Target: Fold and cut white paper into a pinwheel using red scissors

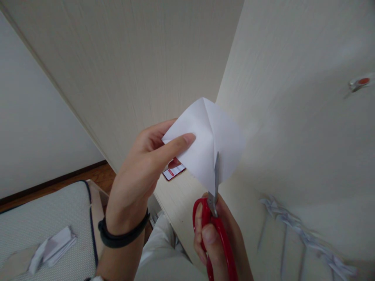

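My left hand (143, 171) pinches a folded white paper (205, 136) by its left corner, thumb on the front, holding it up in front of me. A black band circles that wrist. My right hand (216, 234) grips red-handled scissors (215, 230), fingers through the loops. The grey blades point upward and lie against the paper's lower point, close together.
A pale desk (293, 156) fills the right side, with cut white paper pieces (304, 234) along its near part and a small red-and-grey object (359, 82) farther off. A phone (174, 171) lies behind the paper. Folded papers (52, 248) rest on a grey cushion (43, 210) at lower left.
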Tool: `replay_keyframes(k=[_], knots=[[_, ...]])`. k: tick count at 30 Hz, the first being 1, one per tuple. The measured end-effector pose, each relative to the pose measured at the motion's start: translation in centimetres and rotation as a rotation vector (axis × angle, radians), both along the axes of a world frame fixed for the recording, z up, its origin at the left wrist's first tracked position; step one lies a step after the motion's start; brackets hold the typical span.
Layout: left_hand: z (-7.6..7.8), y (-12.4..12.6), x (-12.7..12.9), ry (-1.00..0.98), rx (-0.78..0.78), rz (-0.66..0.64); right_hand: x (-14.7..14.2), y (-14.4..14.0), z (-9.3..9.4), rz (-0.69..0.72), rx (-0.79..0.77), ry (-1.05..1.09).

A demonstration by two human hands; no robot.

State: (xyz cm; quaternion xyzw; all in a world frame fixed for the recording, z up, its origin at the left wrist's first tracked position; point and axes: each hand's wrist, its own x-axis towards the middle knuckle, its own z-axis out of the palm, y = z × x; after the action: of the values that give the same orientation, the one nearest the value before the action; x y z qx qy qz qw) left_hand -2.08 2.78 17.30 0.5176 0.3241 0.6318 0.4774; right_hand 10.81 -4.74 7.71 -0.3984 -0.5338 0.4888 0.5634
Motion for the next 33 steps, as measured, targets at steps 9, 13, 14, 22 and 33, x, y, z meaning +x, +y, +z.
replay_keyframes(k=[9, 13, 14, 22, 33], knots=[[-0.2, -0.2, -0.3, 0.037, -0.034, -0.046, 0.3, 1.2, -0.3, 0.062, 0.03, 0.022], [-0.4, 0.0, -0.5, 0.055, -0.009, -0.048, -0.2, 1.0, -0.2, -0.042, 0.03, -0.013], [-0.4, 0.1, -0.5, 0.052, -0.003, -0.053, -0.3, 1.0, -0.3, -0.056, 0.039, -0.019], [-0.5, 0.0, -0.3, 0.017, 0.001, -0.081, -0.4, 1.4, -0.4, -0.057, 0.066, -0.042], [-1.0, 0.2, -0.7, 0.071, 0.017, -0.047, 0.1, 1.1, 0.7, -0.002, -0.009, -0.007]])
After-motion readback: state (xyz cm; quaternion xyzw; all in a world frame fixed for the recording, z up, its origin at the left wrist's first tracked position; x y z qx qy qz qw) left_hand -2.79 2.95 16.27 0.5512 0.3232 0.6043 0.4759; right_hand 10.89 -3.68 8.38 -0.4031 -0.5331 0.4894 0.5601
